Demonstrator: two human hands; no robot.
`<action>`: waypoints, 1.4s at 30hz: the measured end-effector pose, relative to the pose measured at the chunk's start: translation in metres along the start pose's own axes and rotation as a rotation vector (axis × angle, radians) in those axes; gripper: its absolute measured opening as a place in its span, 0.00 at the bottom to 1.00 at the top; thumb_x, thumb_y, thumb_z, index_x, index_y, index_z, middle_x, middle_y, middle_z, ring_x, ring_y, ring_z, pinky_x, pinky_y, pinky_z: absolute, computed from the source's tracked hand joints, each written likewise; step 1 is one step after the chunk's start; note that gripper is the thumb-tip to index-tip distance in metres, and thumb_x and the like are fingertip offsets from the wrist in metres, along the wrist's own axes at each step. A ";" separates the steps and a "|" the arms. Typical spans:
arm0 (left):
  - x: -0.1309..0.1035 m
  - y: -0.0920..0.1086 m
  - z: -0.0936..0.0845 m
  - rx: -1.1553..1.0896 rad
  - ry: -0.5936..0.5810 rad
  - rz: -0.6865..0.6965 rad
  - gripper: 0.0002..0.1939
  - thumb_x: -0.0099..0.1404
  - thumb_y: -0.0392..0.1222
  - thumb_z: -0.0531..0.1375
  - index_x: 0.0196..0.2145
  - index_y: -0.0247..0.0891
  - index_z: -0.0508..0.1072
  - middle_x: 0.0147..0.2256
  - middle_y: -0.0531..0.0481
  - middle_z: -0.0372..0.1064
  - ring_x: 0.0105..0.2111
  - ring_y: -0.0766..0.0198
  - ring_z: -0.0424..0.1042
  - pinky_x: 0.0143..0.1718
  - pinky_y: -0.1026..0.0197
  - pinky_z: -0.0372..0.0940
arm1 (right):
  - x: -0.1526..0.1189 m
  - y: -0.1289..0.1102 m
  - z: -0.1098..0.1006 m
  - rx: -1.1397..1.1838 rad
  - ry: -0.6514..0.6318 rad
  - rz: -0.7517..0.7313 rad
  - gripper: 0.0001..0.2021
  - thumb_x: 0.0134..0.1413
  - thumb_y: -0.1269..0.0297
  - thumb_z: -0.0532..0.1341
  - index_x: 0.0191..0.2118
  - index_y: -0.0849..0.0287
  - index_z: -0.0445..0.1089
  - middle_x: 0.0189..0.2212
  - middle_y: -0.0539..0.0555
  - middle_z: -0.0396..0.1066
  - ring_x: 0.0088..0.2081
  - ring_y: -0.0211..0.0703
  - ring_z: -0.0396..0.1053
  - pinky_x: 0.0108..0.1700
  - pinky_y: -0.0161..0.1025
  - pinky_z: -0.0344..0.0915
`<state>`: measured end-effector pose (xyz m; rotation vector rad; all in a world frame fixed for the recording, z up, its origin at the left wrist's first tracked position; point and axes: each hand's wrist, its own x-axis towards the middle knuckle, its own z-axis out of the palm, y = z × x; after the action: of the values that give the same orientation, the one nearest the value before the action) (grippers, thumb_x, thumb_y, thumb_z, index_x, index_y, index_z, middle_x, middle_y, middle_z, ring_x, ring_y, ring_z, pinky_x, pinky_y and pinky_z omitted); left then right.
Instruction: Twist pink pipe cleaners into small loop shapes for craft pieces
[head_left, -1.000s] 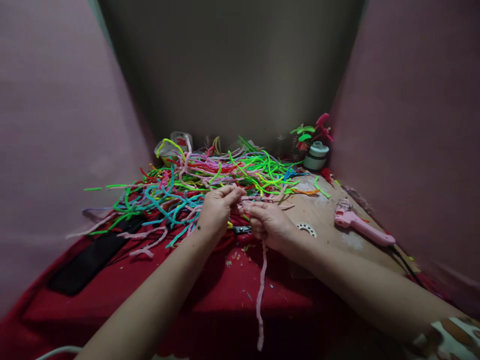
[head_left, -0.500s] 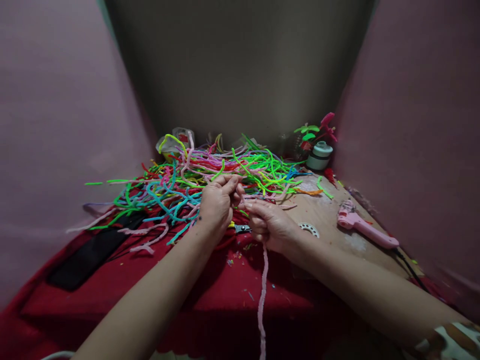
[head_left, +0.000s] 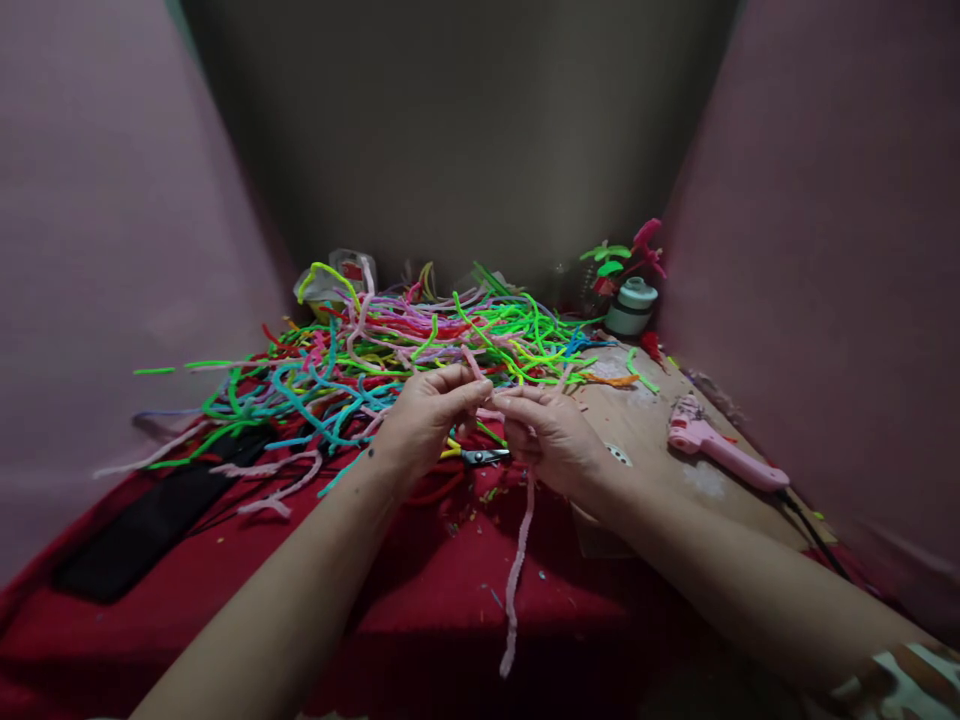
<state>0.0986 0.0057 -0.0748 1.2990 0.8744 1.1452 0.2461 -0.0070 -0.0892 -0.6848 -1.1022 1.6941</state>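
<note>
A pale pink pipe cleaner (head_left: 517, 580) hangs down from under my right hand (head_left: 551, 435), its lower end dangling over the red cloth's front edge. The fingers of my right hand are pinched on it near the picture's middle. My left hand (head_left: 435, 410) is closed right beside, thumb and forefinger pinching pink pipe cleaner, with a short end sticking up above the fingertips. The two hands meet at their fingertips. Behind them spreads a heap of many-coloured pipe cleaners (head_left: 390, 340). Pliers with yellow grips (head_left: 484, 457) lie just below the hands, partly hidden.
A pink glue gun (head_left: 727, 455) with a black cord rests on a tan board (head_left: 660, 420) at right. Behind it are a pale green jar (head_left: 632, 305) and pipe-cleaner flowers (head_left: 649, 238). A black flat object (head_left: 142, 530) lies at left on the red cloth (head_left: 285, 590).
The short pink end now shows above my left fingertips. The hanging length has swung left, and its lower end has risen into view. The view has shifted slightly.
</note>
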 end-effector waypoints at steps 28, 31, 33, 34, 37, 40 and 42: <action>-0.010 0.007 0.006 0.006 -0.015 0.055 0.07 0.55 0.40 0.62 0.26 0.35 0.69 0.21 0.56 0.59 0.19 0.75 0.56 0.21 0.70 0.53 | -0.002 -0.005 0.000 0.093 -0.049 0.068 0.10 0.45 0.65 0.62 0.22 0.59 0.61 0.12 0.40 0.41 0.15 0.28 0.35 0.18 0.34 0.34; -0.011 0.007 0.009 -0.043 0.009 0.083 0.06 0.55 0.39 0.62 0.25 0.35 0.69 0.22 0.56 0.60 0.20 0.75 0.57 0.21 0.71 0.54 | -0.003 -0.005 0.000 0.093 -0.068 0.081 0.09 0.46 0.64 0.62 0.23 0.59 0.61 0.12 0.40 0.42 0.15 0.28 0.35 0.18 0.33 0.34; -0.012 0.008 0.011 -0.114 0.027 0.080 0.06 0.55 0.39 0.62 0.26 0.35 0.69 0.23 0.55 0.62 0.21 0.75 0.59 0.22 0.71 0.57 | -0.004 -0.004 0.000 0.087 -0.115 0.093 0.08 0.48 0.62 0.61 0.26 0.59 0.63 0.13 0.40 0.43 0.15 0.28 0.35 0.18 0.33 0.33; -0.012 0.009 0.012 -0.160 0.032 0.065 0.05 0.55 0.38 0.62 0.26 0.35 0.69 0.25 0.54 0.64 0.21 0.75 0.59 0.23 0.71 0.58 | -0.004 -0.003 0.000 0.082 -0.144 0.102 0.08 0.49 0.61 0.61 0.28 0.59 0.64 0.13 0.40 0.43 0.15 0.28 0.35 0.18 0.32 0.33; -0.011 0.010 0.013 -0.320 0.033 0.016 0.06 0.57 0.38 0.62 0.28 0.35 0.68 0.28 0.53 0.68 0.18 0.78 0.56 0.20 0.73 0.57 | -0.005 -0.001 0.000 0.063 -0.179 0.110 0.09 0.50 0.59 0.61 0.30 0.60 0.65 0.14 0.40 0.45 0.16 0.27 0.36 0.18 0.32 0.33; -0.009 0.009 0.013 -0.440 0.040 0.002 0.07 0.56 0.38 0.62 0.29 0.37 0.65 0.20 0.58 0.63 0.13 0.79 0.49 0.13 0.75 0.49 | -0.008 0.001 0.004 0.029 -0.167 0.115 0.09 0.50 0.59 0.61 0.29 0.60 0.64 0.14 0.40 0.46 0.15 0.27 0.37 0.18 0.31 0.34; -0.008 0.008 0.012 -0.486 0.065 -0.031 0.07 0.56 0.36 0.62 0.28 0.37 0.64 0.16 0.61 0.55 0.12 0.79 0.45 0.11 0.76 0.46 | -0.010 0.004 0.008 0.007 -0.153 0.118 0.10 0.51 0.60 0.60 0.27 0.60 0.63 0.13 0.40 0.46 0.14 0.27 0.36 0.17 0.31 0.34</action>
<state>0.1072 -0.0056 -0.0667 0.8510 0.6075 1.2834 0.2419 -0.0195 -0.0898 -0.6348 -1.1810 1.8757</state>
